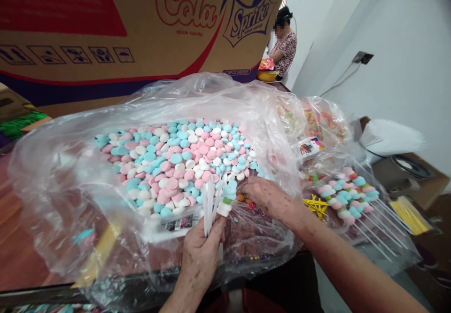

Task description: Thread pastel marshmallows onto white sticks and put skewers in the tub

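Right forearm (338, 256) closest, can't tell if right hand (262, 194) pinches anything; left hand (201, 247) clutches white sticks (208, 205), candy skewer (230, 191).

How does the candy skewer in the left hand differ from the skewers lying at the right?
The held skewer points upward, while the lying skewers are laid down side by side.
The held skewer shows only a short stack of candies; the lying skewers carry longer rows.
The held skewer is gripped with loose white sticks; no hand touches the lying skewers.
Both include pale blue and white pieces.
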`<state>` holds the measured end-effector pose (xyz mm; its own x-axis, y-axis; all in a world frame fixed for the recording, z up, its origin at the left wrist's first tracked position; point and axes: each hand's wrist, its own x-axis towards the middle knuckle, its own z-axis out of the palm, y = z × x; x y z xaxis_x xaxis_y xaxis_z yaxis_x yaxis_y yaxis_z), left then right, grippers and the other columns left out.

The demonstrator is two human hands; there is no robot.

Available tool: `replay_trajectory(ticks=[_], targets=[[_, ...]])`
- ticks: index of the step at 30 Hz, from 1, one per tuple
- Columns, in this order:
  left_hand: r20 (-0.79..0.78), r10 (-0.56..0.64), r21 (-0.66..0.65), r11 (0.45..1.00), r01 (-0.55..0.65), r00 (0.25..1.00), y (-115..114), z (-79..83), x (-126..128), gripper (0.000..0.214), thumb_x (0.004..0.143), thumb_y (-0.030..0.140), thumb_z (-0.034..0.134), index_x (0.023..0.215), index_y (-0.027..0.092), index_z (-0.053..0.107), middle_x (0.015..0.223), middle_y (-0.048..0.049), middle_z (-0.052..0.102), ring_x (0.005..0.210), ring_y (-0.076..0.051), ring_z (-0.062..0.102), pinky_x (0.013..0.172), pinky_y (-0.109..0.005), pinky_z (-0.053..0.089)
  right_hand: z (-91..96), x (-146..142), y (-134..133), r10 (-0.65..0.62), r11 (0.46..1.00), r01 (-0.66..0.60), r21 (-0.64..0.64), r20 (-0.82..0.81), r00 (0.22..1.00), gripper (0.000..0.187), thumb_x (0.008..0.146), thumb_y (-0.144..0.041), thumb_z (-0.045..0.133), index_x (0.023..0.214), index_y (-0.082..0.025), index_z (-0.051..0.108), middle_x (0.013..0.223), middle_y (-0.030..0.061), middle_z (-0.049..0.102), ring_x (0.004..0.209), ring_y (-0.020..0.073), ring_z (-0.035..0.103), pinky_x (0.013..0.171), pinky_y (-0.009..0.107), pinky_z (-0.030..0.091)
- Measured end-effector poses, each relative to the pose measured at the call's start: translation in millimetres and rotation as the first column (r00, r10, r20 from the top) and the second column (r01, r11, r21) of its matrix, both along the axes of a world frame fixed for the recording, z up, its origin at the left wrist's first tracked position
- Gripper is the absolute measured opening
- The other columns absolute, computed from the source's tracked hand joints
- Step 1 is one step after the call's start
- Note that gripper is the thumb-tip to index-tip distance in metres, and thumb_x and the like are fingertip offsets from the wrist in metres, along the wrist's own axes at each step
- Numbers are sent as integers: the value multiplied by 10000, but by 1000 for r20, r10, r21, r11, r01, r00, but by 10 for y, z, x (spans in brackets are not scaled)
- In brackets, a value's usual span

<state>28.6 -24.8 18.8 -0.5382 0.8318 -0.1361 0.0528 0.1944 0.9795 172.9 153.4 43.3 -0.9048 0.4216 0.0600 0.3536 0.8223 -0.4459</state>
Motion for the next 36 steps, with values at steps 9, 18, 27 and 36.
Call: replay_trajectory(ticks=[9,18,27,36], targets=[[3,-14,2,1000,14,1000,0,7,-5,376,874,436,585,589,196,533,541,44,463,543,-142,432,525,-252,296,122,23,-64,-182,972,163,-168,-104,978,119,836,-119,529,853,-194,619,930,41,644,896,171,587,815,301,487],[-50,-34,-19,999,33,998,8,119,54,366,857,417,573,561,205,537,530,43,452,548,-151,423,546,-260,293,186,-177,-210,-693,333,-69,-940,-293,659,318,682,-316,780,938,-172,656,665,-29,647,522,96,553,487,217,439],[-64,-44,-2,999,44,997,7,127,65,351,859,396,564,567,204,536,551,48,425,561,-144,387,550,-256,272,143,-176,-258,-698,447,-33,-894,-372,612,252,707,-300,785,922,-192,708,687,-20,679,610,117,613,586,230,506],[-40,-44,-63,997,42,998,26,164,63,361,848,431,553,571,209,487,554,51,398,566,-145,380,553,-252,269,182,-104,-281,-341,919,127,-373,-593,729,178,862,-180,625,1003,-236,717,1008,37,687,962,174,644,851,292,515]])
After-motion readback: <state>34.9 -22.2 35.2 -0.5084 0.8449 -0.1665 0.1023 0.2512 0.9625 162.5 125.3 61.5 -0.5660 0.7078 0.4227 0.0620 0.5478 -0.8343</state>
